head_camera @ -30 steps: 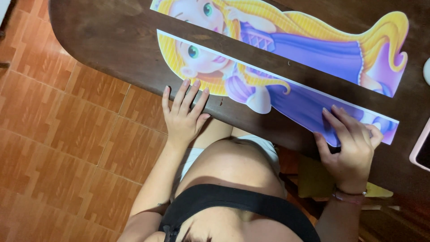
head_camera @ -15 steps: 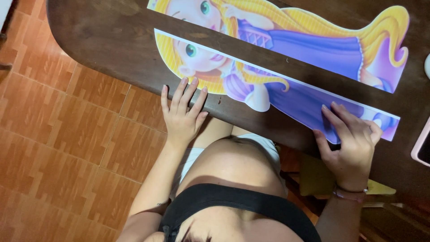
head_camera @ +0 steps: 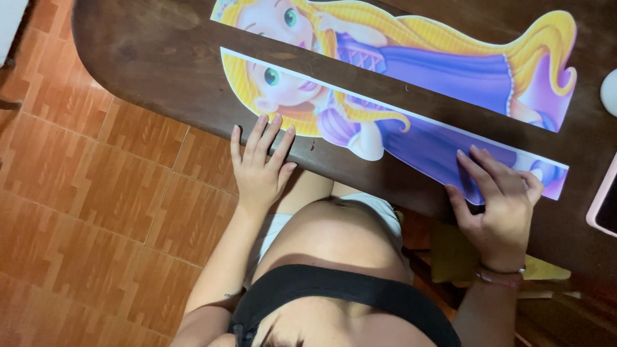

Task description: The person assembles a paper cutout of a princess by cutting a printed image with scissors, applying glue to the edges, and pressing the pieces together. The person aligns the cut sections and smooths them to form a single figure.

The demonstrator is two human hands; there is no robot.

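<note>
Two long cut halves of a cartoon girl cutout with yellow hair and a purple dress lie on a dark wooden table (head_camera: 148, 58). The near half (head_camera: 360, 122) lies along the table's front edge. My left hand (head_camera: 260, 164) rests flat with fingers spread at the table edge, fingertips touching the yellow-hair end of the near half. My right hand (head_camera: 498, 199) presses its fingers on the purple end of that same piece. The far half (head_camera: 437, 58) lies parallel behind it, untouched.
Orange-brown floor tiles (head_camera: 96, 212) show left of the table. A pink-edged flat device (head_camera: 604, 199) lies at the right edge, and a white rounded object (head_camera: 609, 90) sits above it. A yellow-green seat (head_camera: 450, 257) shows under the table.
Both hands stay on the near half. The view has shifted slightly; the pieces and hands keep nearly the same places.
</note>
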